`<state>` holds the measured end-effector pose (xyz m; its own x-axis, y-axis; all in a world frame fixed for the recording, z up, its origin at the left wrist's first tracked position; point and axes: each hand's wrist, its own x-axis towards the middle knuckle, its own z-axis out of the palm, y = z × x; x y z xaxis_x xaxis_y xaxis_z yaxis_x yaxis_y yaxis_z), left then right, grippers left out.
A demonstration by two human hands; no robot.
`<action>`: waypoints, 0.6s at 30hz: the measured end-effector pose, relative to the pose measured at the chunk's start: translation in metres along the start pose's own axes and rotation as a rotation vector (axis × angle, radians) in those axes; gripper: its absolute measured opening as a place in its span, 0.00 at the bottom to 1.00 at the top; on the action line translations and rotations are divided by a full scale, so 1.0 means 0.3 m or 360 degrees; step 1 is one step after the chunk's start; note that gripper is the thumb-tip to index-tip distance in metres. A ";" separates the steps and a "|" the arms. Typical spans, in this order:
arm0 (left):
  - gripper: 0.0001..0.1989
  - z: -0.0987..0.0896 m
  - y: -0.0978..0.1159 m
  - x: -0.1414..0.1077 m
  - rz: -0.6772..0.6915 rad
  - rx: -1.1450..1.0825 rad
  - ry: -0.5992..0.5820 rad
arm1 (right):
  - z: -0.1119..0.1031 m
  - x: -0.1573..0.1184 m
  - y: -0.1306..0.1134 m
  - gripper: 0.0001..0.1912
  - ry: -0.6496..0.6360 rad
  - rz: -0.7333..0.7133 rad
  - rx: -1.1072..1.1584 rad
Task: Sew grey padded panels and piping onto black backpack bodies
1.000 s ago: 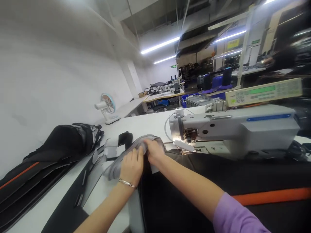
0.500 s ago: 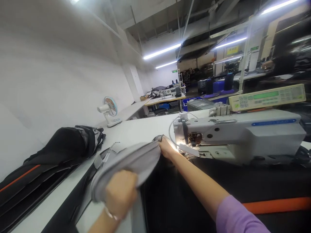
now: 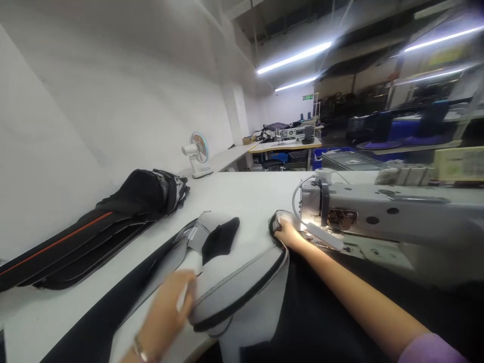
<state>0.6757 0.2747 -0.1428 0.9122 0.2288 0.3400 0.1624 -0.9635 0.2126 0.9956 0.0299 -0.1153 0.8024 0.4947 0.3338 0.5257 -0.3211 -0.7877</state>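
Note:
A light grey padded fabric piece with a black edge strip is stretched between my hands over the sewing table. My left hand, blurred and wearing a bracelet, is closed at the left end of this piece; its fingertips are partly hidden. At the far corner, beside the head of the sewing machine, my right hand pinches the piece. A small black flap lies on the grey fabric. Black fabric spreads under my right forearm.
A stack of black fabric pieces with an orange stripe lies along the left wall. Behind it stands a small fan. The machine's lamp glows near the needle area. Another sewing machine sits on a far table.
My view has turned left, so the machine appears farther right. The grey piece has swung down and flattened, its black edge now facing me. My left hand is lower and slightly left.

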 end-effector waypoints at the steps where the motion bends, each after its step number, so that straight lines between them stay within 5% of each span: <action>1: 0.22 -0.008 -0.127 -0.013 -0.0211 0.0213 -0.0132 | -0.001 -0.007 0.008 0.09 -0.0055 0.0049 0.0008; 3: 0.27 -0.010 -0.342 -0.029 -0.0776 0.0540 -0.0403 | 0.000 -0.015 0.014 0.04 -0.0147 0.0146 0.0037; 5: 0.27 -0.011 -0.479 -0.014 -0.0926 0.0620 -0.0616 | 0.003 -0.016 0.014 0.04 -0.0187 0.0207 0.0074; 8: 0.28 -0.038 -0.527 0.101 -0.0949 0.0465 -0.0705 | 0.003 -0.016 0.010 0.08 -0.0196 0.0260 0.0110; 11: 0.27 -0.092 -0.407 0.279 -0.0799 0.0235 -0.0621 | -0.006 -0.026 0.006 0.09 -0.0197 0.0292 0.0115; 13: 0.28 -0.130 -0.260 0.360 -0.0374 -0.0109 -0.0643 | -0.012 -0.036 0.004 0.10 -0.0194 0.0304 0.0102; 16: 0.36 -0.176 -0.012 0.362 0.0371 -0.0663 -0.0954 | -0.020 -0.047 -0.002 0.10 -0.0169 0.0315 0.0061; 18: 0.36 -0.191 0.124 0.305 0.0389 -0.0538 -0.1024 | -0.025 -0.049 -0.011 0.10 -0.0156 0.0328 0.0023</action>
<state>0.7437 0.2677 -0.0513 0.9635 -0.2109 -0.1650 -0.1015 -0.8579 0.5036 0.9840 0.0177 -0.1138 0.8608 0.4961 0.1137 0.3487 -0.4123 -0.8416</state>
